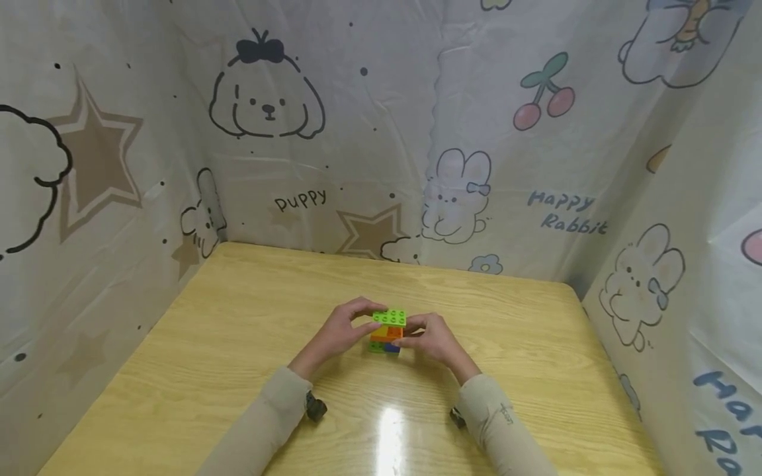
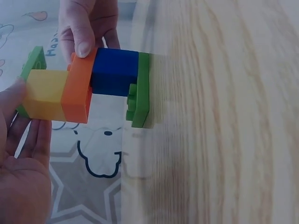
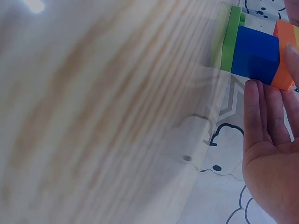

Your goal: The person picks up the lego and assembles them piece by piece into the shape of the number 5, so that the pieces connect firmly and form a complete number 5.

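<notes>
A small tower of toy building bricks stands upright on the wooden table. At its base lies a flat green brick (image 2: 143, 93), with a blue brick (image 2: 114, 72) on one side of it. Over the blue one sits an orange brick (image 2: 78, 88), then a yellow brick (image 2: 44, 93), and a studded green top brick (image 1: 389, 317) caps the stack. My left hand (image 1: 344, 327) holds the green top brick from the left, its thumb near the yellow brick. From the right, my right hand (image 1: 434, 338) pinches the orange brick, thumb in front; its other fingers are partly hidden.
The wooden table (image 1: 250, 344) extends around the tower, with a light reflection near its front. A printed cloth (image 1: 369, 132) hangs behind it and along both sides. Dark wrist devices (image 1: 315, 406) show at both sleeve cuffs.
</notes>
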Demonstrator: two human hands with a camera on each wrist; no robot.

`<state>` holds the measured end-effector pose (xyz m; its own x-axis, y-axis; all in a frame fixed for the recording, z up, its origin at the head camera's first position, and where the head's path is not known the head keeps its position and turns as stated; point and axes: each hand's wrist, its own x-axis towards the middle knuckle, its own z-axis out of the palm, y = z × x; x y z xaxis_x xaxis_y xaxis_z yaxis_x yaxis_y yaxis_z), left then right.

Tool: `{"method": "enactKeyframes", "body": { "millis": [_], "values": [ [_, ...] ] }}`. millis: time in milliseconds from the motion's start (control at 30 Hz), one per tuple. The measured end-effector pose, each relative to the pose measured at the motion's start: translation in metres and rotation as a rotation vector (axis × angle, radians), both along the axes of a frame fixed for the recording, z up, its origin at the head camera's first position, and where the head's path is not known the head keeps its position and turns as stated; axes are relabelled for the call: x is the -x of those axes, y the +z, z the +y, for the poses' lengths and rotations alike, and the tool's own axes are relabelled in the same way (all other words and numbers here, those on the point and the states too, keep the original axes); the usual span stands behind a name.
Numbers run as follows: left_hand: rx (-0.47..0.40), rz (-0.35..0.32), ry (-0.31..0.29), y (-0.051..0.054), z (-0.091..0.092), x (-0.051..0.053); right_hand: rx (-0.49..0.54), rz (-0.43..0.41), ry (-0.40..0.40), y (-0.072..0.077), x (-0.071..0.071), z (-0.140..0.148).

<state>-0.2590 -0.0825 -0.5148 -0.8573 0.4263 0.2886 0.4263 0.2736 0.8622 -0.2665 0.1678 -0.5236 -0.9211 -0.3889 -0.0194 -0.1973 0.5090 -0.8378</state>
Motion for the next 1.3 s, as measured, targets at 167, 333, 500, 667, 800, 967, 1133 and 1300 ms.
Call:
{"method": "enactKeyframes", "body": {
  "millis": [167,333,500,667,800,967,1133,1300],
  "values": [
    [0.018,0.013,0.006,-0.001,0.0,-0.001,-0.001,0.003,-0.008,0.0,-0.001,0.0],
    [0.022,0.027,0.013,0.0,-0.003,-0.003,0.003,0.006,0.018,0.0,-0.001,-0.002],
    [0.022,0.029,0.006,-0.003,-0.004,-0.001,-0.009,0.006,0.005,-0.001,-0.001,-0.003],
    [-0.015,0.014,-0.003,-0.006,-0.003,0.0,-0.001,0.002,-0.004,-0.002,-0.001,-0.003],
    [-0.029,-0.002,-0.004,-0.008,-0.001,0.0,-0.006,0.004,-0.006,-0.001,-0.001,-0.001],
    [-0.038,-0.022,-0.006,-0.005,0.003,0.002,-0.015,0.01,-0.024,0.001,0.0,0.001],
    [-0.059,-0.053,0.005,-0.008,0.003,0.0,-0.007,0.008,-0.006,0.001,-0.001,0.0],
    [-0.069,-0.055,0.02,-0.011,0.003,0.002,0.0,0.01,-0.003,0.001,0.0,-0.001]
  ]
}}
